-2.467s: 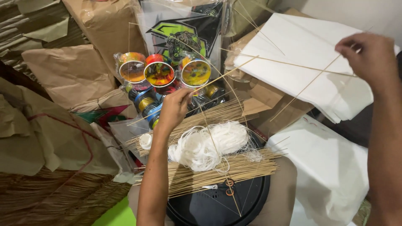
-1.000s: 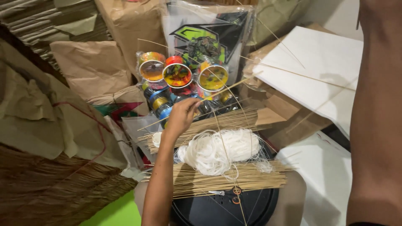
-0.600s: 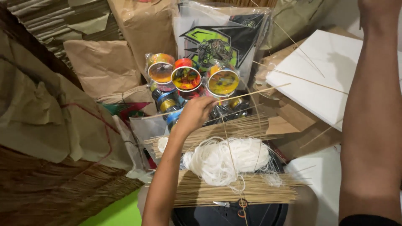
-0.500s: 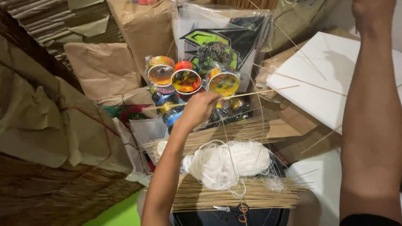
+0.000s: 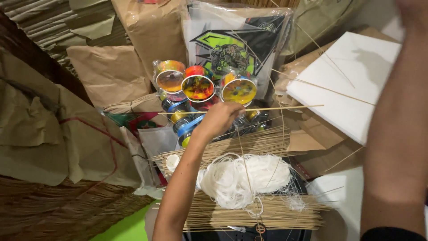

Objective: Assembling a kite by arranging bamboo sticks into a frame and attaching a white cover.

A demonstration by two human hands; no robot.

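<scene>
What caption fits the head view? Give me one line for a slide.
Left hand pinching a thin bamboo stick above white string and stick bundles.

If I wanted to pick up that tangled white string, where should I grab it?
Probably from straight above, pinching the thick middle of the white string bundle. It lies loose and heaped across the thin stick bundles, so its top is open, while its frayed right edge trails thin strands that might snag.

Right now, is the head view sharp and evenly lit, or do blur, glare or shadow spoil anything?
Head view: the left hand and white string bundle are sharp; the right forearm is close, soft and shaded; glare on the plastic-wrapped spools; a soft shadow falls on the white paper sheet.
</scene>
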